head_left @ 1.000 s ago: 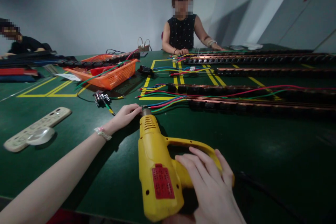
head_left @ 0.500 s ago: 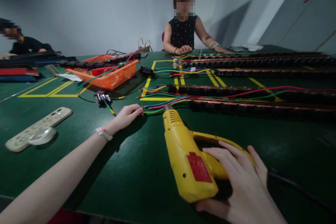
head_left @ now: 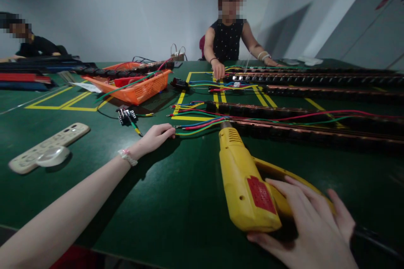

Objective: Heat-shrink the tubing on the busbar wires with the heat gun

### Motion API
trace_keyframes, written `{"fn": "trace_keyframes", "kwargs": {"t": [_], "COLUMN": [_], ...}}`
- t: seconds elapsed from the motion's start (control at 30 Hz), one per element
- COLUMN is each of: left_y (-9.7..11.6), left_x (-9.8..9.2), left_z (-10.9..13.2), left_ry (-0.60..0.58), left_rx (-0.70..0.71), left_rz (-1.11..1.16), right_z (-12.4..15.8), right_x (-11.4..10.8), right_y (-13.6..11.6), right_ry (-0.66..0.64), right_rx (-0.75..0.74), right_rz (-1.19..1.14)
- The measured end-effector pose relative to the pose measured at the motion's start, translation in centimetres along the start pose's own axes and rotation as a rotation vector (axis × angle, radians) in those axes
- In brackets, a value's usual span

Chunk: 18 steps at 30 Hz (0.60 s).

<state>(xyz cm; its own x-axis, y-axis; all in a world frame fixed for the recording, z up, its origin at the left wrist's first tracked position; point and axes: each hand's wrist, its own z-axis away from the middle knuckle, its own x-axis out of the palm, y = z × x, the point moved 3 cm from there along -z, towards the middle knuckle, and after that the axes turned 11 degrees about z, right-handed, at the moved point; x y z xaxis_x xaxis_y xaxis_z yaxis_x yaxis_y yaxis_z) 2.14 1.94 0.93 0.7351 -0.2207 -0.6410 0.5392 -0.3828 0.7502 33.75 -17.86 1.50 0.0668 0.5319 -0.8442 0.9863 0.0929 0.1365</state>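
My left hand (head_left: 160,134) is closed at the ends of several coloured wires (head_left: 202,127), pinching at least the green-yellow one. These wires run right into a long black bar with copper-coloured strips (head_left: 303,132). My right hand (head_left: 315,218) is wrapped around the handle of a yellow heat gun (head_left: 243,180) with a red vent panel. The gun's metal nozzle points away from me, close to where the wires meet the bar; I cannot tell whether it touches them. A black cord (head_left: 378,239) leaves the handle at the lower right.
An orange basket (head_left: 139,92) with wired parts stands at the left back. A power strip (head_left: 50,147), a roll of tape (head_left: 53,156) and a small black-and-white part (head_left: 126,115) lie left. More bars (head_left: 315,80) lie at the back, where a co-worker (head_left: 229,38) sits; another person is far left.
My right hand has moved the heat gun rightward along the wires to the bar's end. My left hand keeps its hold. The co-worker's hand across the table has reached down toward the wires there.
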Motion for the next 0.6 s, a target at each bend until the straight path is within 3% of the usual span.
{"fn": "trace_keyframes", "kwargs": {"t": [0.37, 0.5, 0.6], "left_y": [-0.9, -1.0, -1.0], "left_x": [0.0, 0.0, 0.0], "left_z": [-0.1, -0.1, -0.1], "left_ry": [0.017, 0.019, 0.025], "left_rx": [-0.071, -0.087, -0.085], "left_rz": [0.098, 0.104, 0.098], "right_z": [0.3, 0.3, 0.8], "right_x": [-1.0, -1.2, -1.3], "right_y": [-4.5, -6.5, -8.0], "right_ry": [0.103, 0.142, 0.155], "right_rx": [-0.062, -0.119, -0.075], "right_rz": [0.067, 0.009, -0.077]}}
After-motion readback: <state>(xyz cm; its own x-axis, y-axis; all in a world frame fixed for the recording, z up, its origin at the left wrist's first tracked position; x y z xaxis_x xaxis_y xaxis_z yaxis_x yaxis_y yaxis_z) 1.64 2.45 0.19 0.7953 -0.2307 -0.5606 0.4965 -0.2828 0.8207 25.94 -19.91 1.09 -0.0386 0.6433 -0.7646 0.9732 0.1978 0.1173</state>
